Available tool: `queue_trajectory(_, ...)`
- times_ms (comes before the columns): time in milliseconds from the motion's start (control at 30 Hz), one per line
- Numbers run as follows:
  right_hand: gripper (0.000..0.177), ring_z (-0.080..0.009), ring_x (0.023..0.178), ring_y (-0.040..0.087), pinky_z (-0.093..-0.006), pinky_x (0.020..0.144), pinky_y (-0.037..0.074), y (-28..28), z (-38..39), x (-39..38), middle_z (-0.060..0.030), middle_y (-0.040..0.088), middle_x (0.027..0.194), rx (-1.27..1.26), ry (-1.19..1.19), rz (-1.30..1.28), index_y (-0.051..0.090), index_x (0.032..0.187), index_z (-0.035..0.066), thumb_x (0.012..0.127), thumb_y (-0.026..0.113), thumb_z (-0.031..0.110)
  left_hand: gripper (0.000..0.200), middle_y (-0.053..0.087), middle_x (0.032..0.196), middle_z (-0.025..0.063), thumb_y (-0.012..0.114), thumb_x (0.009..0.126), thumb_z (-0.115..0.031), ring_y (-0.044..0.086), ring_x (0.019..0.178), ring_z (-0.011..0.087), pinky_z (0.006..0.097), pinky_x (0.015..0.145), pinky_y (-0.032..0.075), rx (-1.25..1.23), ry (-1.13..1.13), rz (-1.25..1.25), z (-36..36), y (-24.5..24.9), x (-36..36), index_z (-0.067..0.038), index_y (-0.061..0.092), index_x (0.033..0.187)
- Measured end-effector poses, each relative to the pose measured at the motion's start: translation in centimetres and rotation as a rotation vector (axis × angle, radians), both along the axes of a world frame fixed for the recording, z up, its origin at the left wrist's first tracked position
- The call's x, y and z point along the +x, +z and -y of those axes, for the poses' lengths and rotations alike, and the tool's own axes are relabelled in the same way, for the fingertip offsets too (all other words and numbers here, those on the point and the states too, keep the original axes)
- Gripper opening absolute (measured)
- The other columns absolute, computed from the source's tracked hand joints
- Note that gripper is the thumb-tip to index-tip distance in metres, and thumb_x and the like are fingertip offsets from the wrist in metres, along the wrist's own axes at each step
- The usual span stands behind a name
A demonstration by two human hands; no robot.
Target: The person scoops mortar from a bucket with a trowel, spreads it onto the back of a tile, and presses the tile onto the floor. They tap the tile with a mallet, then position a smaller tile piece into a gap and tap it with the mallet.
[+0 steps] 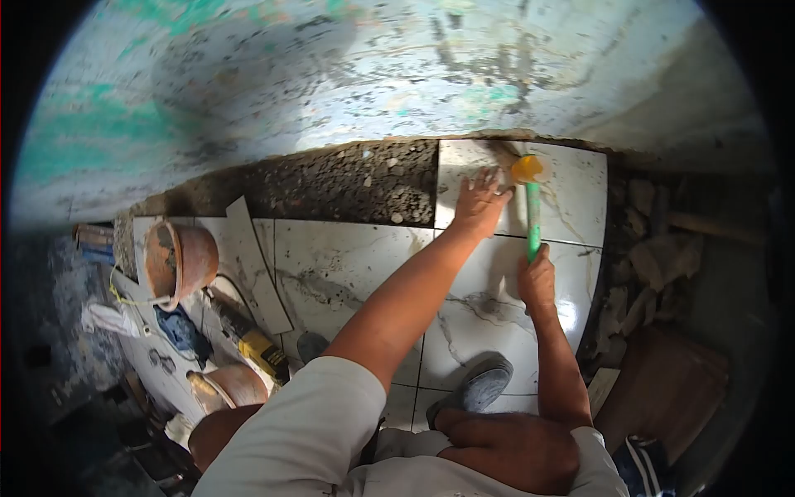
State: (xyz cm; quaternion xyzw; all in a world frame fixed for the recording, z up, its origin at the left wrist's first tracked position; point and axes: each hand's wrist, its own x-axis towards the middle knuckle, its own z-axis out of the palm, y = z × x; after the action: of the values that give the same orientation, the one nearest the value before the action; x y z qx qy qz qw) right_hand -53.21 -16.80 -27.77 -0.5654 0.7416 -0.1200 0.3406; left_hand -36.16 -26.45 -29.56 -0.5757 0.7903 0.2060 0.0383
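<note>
Left hand (480, 200) spread flat on tile (571, 203) | right hand (537, 280) clenched round mallet (532, 207) | bucket (180, 261) tipped, grey residue inside.

Your left arm reaches far forward, nearly straight, a white sleeve covering the shoulder, and your left hand (480, 201) lies palm down with the fingers spread. Your right arm stays closer in, forearm pointing ahead, right hand (537, 280) curled into a closed fist.
</note>
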Motion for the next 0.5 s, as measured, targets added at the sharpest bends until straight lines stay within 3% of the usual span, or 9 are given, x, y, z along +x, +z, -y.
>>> queue_trajectory(33,0.034,-0.0531,0.080,0.060,-0.0555,0.068,0.048,0.1,0.1,0.2,-0.0344,0.062,0.081,-0.034,-0.013,0.023,0.045,0.109,-0.004,0.089,0.057,0.021,0.085,0.020,0.159,0.0089,0.088,0.061,-0.026,0.019,0.146,0.0297,0.0534,0.114,0.022,0.023,0.019,0.010,-0.1,0.8,-0.2,-0.027,0.051,0.138)
queue_trajectory(67,0.037,-0.0535,0.082,0.059,-0.0546,0.069,0.047,0.1,-0.1,0.4,-0.0354,0.061,0.082,-0.071,0.003,-0.019,0.045,0.111,-0.006,0.090,0.057,0.021,0.058,0.020,0.159,0.0091,0.071,0.082,-0.026,0.018,0.147,0.0303,0.0560,0.113,0.022,0.026,0.084,-0.006,-0.3,0.1,-0.9,-0.027,0.052,0.136)
queue_trajectory(100,0.035,-0.0525,0.079,0.059,-0.0542,0.066,0.046,-0.2,-0.1,0.1,-0.0337,0.061,0.080,-0.057,0.025,-0.026,0.045,0.109,-0.006,0.090,0.057,0.021,0.041,0.020,0.159,0.0098,0.050,0.094,-0.024,0.018,0.146,0.0319,0.0591,0.112,0.022,0.071,0.138,-0.058,-0.2,0.3,-1.4,-0.026,0.053,0.135)
queue_trajectory(133,0.035,-0.0519,0.077,0.059,-0.0541,0.065,0.046,0.2,0.1,0.0,-0.0326,0.061,0.079,-0.045,0.033,0.004,0.045,0.108,-0.006,0.091,0.057,0.022,0.038,0.022,0.158,0.0101,0.042,0.097,-0.026,0.019,0.146,0.0339,0.0613,0.110,0.023,0.033,0.180,-0.060,-0.5,-0.2,-2.1,-0.025,0.054,0.134)
queue_trajectory(267,0.032,-0.0506,0.072,0.059,-0.0538,0.063,0.043,2.5,-0.1,0.6,-0.0296,0.062,0.076,-0.144,-0.066,-0.005,0.044,0.104,-0.004,0.092,0.056,0.023,0.042,0.023,0.158,0.0100,0.043,0.097,-0.024,0.021,0.145,0.0345,0.0617,0.109,0.024,0.033,0.214,-0.044,-0.7,0.0,-2.5,-0.022,0.049,0.138)
queue_trajectory(367,0.030,-0.0514,0.073,0.059,-0.0544,0.064,0.044,2.4,0.2,0.9,-0.0303,0.062,0.078,-0.044,-0.119,0.024,0.044,0.105,-0.003,0.092,0.055,0.023,0.043,0.023,0.158,0.0098,0.042,0.097,-0.023,0.022,0.144,0.0340,0.0628,0.108,0.025,0.022,0.207,-0.017,-0.7,0.0,-2.5,-0.021,0.047,0.139)
queue_trajectory(400,0.030,-0.0513,0.074,0.060,-0.0551,0.067,0.045,-0.1,-0.2,-0.4,-0.0307,0.062,0.079,-0.094,0.070,-0.128,0.044,0.106,-0.002,0.093,0.053,0.023,0.042,0.024,0.158,0.0097,0.042,0.096,-0.023,0.023,0.144,0.0339,0.0634,0.108,0.026,0.021,0.199,-0.020,-0.6,-0.2,-2.4,-0.021,0.048,0.138)
queue_trajectory(500,0.029,-0.0512,0.075,0.060,-0.0554,0.069,0.046,0.4,0.8,0.3,-0.0310,0.062,0.079,-0.034,0.110,-0.171,0.044,0.107,-0.002,0.093,0.052,0.022,0.041,0.025,0.157,0.0097,0.043,0.096,-0.023,0.024,0.144,0.0338,0.0638,0.107,0.027,0.013,0.188,-0.012,-0.3,-0.3,-2.2,-0.020,0.049,0.137)
